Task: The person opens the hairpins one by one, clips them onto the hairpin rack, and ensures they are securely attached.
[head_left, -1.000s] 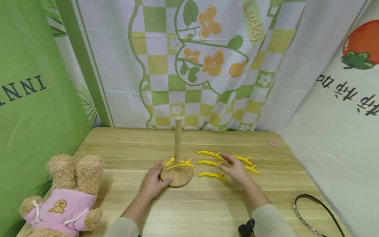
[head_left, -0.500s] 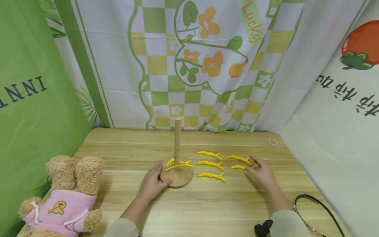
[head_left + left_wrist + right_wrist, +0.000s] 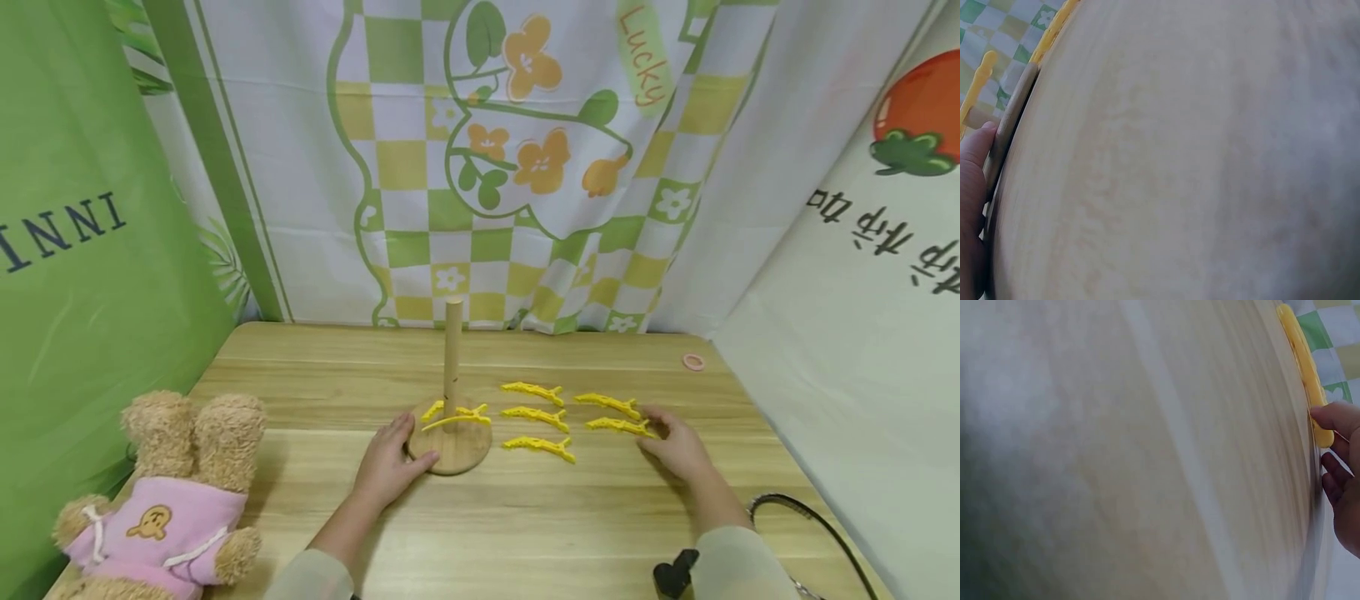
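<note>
In the head view my left hand [image 3: 386, 462] grips the round base [image 3: 459, 457] of a wooden stand at its left rim, the thumb lying along the front. An upright post [image 3: 452, 354] rises from this base. Yellow alligator hair clips [image 3: 472, 420] lie on the base around the post. My right hand [image 3: 678, 448] pinches the forked end of a yellow hair clip [image 3: 611, 425] on the table; the right wrist view shows the thumb against that hair clip [image 3: 1302, 359]. Just behind it lies another clip [image 3: 603, 403].
Between the stand and my right hand, three more yellow clips [image 3: 534, 415] lie in a column on the table [image 3: 525, 525]. A plush bear [image 3: 161, 508] is at the left. A pink ring [image 3: 693, 362] lies far right, a dark headband [image 3: 817, 525] near right.
My right hand has moved rightward from the column of three clips to the forked end of the lower right clip. My left hand has stayed on the stand's base.
</note>
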{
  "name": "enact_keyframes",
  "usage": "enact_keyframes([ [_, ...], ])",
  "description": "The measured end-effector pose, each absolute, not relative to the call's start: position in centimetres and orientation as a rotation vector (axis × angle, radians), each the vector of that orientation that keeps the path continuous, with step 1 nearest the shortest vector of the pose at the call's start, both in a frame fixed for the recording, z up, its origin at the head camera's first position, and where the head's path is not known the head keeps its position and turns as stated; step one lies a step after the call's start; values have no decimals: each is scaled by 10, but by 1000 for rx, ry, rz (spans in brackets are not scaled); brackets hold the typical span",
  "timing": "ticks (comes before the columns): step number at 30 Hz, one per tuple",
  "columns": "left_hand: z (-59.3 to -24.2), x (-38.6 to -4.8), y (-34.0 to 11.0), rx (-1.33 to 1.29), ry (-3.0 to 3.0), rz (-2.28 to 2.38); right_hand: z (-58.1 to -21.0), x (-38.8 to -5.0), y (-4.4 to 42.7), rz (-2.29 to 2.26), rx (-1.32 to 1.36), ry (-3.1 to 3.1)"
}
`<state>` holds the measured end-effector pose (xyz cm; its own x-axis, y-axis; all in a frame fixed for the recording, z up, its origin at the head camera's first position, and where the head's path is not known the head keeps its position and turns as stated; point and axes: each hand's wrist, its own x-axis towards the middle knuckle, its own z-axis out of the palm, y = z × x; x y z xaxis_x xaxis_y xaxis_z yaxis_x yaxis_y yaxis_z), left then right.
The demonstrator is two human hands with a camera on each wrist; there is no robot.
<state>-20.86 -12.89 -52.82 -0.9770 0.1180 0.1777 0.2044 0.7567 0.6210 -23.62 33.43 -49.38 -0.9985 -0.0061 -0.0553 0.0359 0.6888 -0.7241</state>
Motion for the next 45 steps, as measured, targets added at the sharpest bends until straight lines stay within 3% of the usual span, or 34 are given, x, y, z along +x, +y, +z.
enact_keyframes([
  [20, -528, -209, -128, -266, -2814, -1009, -484, -224, 329, -1012, -70, 2942],
  [45, -526, -207, -127, -251, -2814, -1033, -438, -240, 231, -1433, -275, 2740],
])
